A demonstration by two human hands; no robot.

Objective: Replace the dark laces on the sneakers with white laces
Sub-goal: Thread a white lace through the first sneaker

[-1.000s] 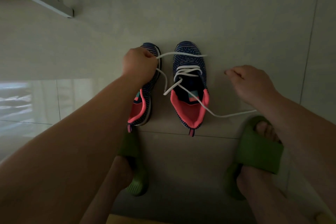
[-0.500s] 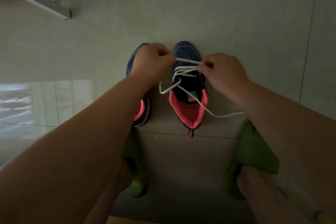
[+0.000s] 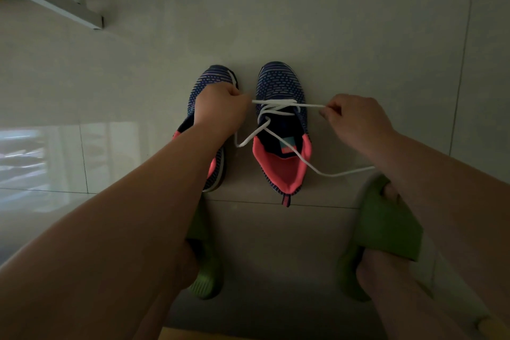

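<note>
Two dark blue knit sneakers with pink linings stand side by side on the tiled floor, toes away from me. The right sneaker (image 3: 281, 130) has a white lace (image 3: 278, 113) threaded through its front eyelets. My left hand (image 3: 218, 110) pinches the lace at the shoe's left side, above the left sneaker (image 3: 212, 80), which it partly hides. My right hand (image 3: 356, 119) pinches the lace to the right of the shoe, so the strand runs taut across it. Loose lace ends trail over the shoe's opening and out to the right on the floor.
My feet in green slippers (image 3: 386, 226) rest on the grey floor tiles (image 3: 276, 22) just behind the sneakers. A white shelf frame (image 3: 52, 0) stands at the upper left. A bright window reflection lies on the tiles at the left.
My right hand came in from the right, took the lace at the shoe, then pulled it outward to the right. My left hand shifted slightly right, keeping its hold on the lace.
</note>
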